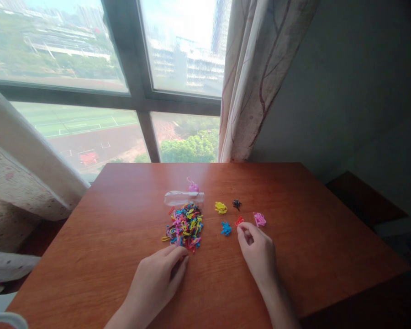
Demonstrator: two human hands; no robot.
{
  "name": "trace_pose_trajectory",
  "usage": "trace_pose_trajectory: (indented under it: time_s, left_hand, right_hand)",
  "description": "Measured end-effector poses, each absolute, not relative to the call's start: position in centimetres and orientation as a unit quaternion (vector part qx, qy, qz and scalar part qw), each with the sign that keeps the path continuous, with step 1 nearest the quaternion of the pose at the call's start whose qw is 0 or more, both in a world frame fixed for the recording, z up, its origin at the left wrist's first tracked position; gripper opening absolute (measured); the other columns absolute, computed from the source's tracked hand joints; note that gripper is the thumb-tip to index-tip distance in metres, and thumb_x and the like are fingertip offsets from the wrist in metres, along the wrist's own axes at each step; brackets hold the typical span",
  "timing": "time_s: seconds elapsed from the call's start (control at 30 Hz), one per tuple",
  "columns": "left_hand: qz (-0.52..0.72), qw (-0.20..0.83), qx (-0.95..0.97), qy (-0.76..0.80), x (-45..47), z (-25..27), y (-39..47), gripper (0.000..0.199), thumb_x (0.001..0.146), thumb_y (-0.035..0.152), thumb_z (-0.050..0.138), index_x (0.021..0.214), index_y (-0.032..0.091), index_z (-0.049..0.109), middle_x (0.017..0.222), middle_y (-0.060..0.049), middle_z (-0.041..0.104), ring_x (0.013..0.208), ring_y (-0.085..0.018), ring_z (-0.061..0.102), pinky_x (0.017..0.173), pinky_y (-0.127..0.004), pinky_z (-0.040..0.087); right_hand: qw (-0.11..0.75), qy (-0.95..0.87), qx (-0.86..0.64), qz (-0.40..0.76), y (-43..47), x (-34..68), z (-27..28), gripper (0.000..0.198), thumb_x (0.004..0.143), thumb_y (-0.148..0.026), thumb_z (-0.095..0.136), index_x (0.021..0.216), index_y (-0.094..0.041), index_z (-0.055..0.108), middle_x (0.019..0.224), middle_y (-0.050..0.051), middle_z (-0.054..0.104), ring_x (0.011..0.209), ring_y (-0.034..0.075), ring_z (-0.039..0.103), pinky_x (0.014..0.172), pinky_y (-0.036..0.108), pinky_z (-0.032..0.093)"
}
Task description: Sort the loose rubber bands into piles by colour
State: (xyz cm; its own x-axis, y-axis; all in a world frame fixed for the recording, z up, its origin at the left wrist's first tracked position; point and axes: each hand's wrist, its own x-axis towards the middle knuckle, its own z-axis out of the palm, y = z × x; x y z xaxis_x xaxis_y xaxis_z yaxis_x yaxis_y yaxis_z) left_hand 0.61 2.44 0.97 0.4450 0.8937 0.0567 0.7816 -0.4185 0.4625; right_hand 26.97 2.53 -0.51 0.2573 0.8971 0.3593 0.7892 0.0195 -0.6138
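Observation:
A mixed heap of small coloured elastic hair ties (pixel 185 226) lies on the wooden table. My left hand (pixel 166 269) rests at the heap's near edge, thumb and fingers curled together; what they hold, if anything, is hidden. Over to the right, my right hand (pixel 256 246) pinches at the small red pile (pixel 239 221), covering part of it, and I cannot make out what is between its fingertips. Around that hand sit separate single-colour piles: blue (pixel 226 228), yellow (pixel 221 208), black (pixel 237 204) and pink (pixel 259 219).
Behind the heap lies a clear plastic bottle-shaped container (pixel 181 198), with a pink lid with a loop (pixel 193 186) just beyond it. The wooden table (pixel 315 246) runs up to a window with curtains (pixel 253 91) on both sides. A white curved object (pixel 7 320) shows at lower left.

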Motion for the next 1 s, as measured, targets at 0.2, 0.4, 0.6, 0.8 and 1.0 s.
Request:
trace_pose_trajectory:
  time_s: [0.2,0.4,0.6,0.8,1.0]
  left_hand:
    - [0.155,0.19,0.827,0.505,0.7,1.0,2.6,0.02,0.093,0.024,0.044,0.094,0.027,0.064,0.092,0.001,0.073,0.08,-0.016,0.07,0.068,-0.022,0.049]
    - [0.157,0.199,0.817,0.518,0.9,1.1,2.5,0.017,0.092,0.027,0.048,0.091,0.028,0.065,0.087,0.002,0.073,0.077,-0.016,0.069,0.066,-0.022,0.048]
    - [0.182,0.208,0.806,0.523,1.1,1.1,2.8,0.014,0.09,0.028,0.052,0.091,0.027,0.066,0.081,0.002,0.072,0.07,-0.014,0.067,0.063,-0.021,0.046]
    - [0.175,0.213,0.805,0.526,1.4,1.2,2.9,0.013,0.09,0.027,0.053,0.091,0.026,0.066,0.082,0.002,0.072,0.07,-0.014,0.067,0.064,-0.021,0.047]
    - [0.16,0.195,0.808,0.532,1.7,1.2,2.7,0.014,0.09,0.027,0.052,0.092,0.027,0.066,0.085,0.002,0.073,0.075,-0.015,0.069,0.066,-0.022,0.048]
  right_hand:
    - [0.371,-0.642,-0.665,0.095,2.0,24.4,-0.5,0.021,0.093,-0.026,0.05,0.082,-0.02,0.067,0.073,0.003,0.068,0.06,0.015,0.061,0.06,0.023,0.043]
    - [0.359,-0.682,-0.627,0.117,1.3,21.5,-0.6,0.017,0.091,-0.016,0.05,0.087,-0.021,0.065,0.078,0.002,0.068,0.069,0.015,0.064,0.065,0.023,0.043]
    - [0.31,-0.715,-0.615,0.123,0.6,19.7,-0.5,0.016,0.087,-0.012,0.052,0.079,-0.023,0.061,0.071,-0.001,0.064,0.065,0.015,0.06,0.062,0.024,0.036]
    - [0.297,-0.719,-0.613,0.14,0.6,19.8,-0.4,0.016,0.086,-0.011,0.052,0.079,-0.023,0.06,0.071,-0.002,0.062,0.066,0.015,0.058,0.062,0.025,0.034]
    - [0.307,-0.722,-0.606,0.13,0.5,19.8,-0.4,0.016,0.086,-0.011,0.052,0.078,-0.023,0.06,0.071,-0.002,0.063,0.066,0.015,0.059,0.062,0.024,0.035]
